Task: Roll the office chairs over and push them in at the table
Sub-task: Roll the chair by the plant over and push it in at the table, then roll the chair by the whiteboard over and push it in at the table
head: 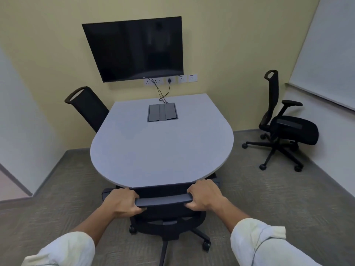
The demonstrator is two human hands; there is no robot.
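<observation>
Now I am holding the chair top tight with my left hand and right hand, pushing it straight under the table.

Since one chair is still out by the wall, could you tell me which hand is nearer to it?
Right. The right hand grips the right end of the near chair's backrest top, on the side of the stray office chair; the left hand grips the left end, farther away.

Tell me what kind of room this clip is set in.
Most likely a small office meeting room: a wall-mounted screen above a grey table with a built-in cable box, and wheeled office chairs around it.
</observation>
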